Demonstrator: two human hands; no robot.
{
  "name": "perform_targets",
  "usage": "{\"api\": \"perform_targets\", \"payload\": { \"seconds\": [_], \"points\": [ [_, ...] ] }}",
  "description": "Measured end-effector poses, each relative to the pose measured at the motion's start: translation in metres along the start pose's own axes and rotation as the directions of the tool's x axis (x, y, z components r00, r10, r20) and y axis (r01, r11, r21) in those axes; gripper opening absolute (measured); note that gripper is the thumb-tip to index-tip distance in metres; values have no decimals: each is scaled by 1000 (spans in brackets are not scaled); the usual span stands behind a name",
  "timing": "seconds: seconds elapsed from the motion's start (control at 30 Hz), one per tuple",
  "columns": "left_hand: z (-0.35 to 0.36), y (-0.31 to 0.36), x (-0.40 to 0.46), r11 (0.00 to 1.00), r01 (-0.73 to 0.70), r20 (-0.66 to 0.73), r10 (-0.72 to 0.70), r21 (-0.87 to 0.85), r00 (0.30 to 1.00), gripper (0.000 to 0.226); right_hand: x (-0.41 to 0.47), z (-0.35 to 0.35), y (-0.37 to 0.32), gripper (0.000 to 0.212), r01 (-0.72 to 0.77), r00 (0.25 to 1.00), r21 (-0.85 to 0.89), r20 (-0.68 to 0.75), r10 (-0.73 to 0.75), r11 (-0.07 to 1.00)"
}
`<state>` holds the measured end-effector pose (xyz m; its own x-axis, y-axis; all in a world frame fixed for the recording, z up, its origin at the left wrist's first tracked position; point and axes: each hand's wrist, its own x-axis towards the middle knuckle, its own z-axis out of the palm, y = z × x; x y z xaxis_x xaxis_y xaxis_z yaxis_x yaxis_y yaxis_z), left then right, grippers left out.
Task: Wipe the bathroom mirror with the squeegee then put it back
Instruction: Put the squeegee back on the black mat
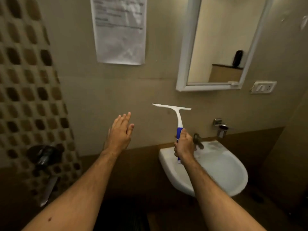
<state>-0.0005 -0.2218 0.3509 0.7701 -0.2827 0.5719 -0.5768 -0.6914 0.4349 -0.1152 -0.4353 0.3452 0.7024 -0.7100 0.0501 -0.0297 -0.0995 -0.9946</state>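
the right hand (184, 145) grips the blue handle of the squeegee (177, 114), fingers curled round it, holding it upright above the near-left rim of the white sink (225, 172). the white blade sits at the top, roughly level, against the beige wall, below and to the left of the white-framed mirror (221, 42) and apart from it. the left hand (120, 131) is raised with fingers straight and together, holding nothing. a sheet of paper (120, 30) hangs on the wall left of the mirror, and a tap (198, 140) stands just right of the gripping hand.
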Motion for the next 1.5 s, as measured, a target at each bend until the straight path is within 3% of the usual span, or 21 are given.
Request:
{"api": "perform_targets", "payload": {
  "seconds": [0.27,0.37,0.57,0.77,0.87,1.03,1.23,1.5],
  "points": [
    [-8,-101,-150,952,191,176,-237,240,955,57,-95,66,100,25,-205,945,-84,243,219,975],
    [-9,-129,-191,926,226,236,-302,302,924,57,-116,87,137,39,-241,910,-221,286,299,945],
    [2,-173,-236,875,314,322,-437,369,840,59,-122,124,191,45,-212,842,-356,406,355,910],
    [39,-200,-262,846,327,441,-507,422,741,64,-111,145,257,42,-228,816,-446,398,420,865],
    [64,-218,-284,819,356,496,-560,450,663,75,-111,148,293,39,-213,805,-530,381,456,820],
    [104,-253,-309,822,381,564,-569,423,598,87,-104,175,339,40,-176,803,-610,364,471,773],
    [156,-301,-319,821,373,574,-570,432,588,81,-105,219,404,42,-64,786,-696,406,466,715],
    [195,-340,-359,874,289,640,-483,390,597,77,-117,249,475,38,-129,856,-694,282,433,708]
  ]
}}
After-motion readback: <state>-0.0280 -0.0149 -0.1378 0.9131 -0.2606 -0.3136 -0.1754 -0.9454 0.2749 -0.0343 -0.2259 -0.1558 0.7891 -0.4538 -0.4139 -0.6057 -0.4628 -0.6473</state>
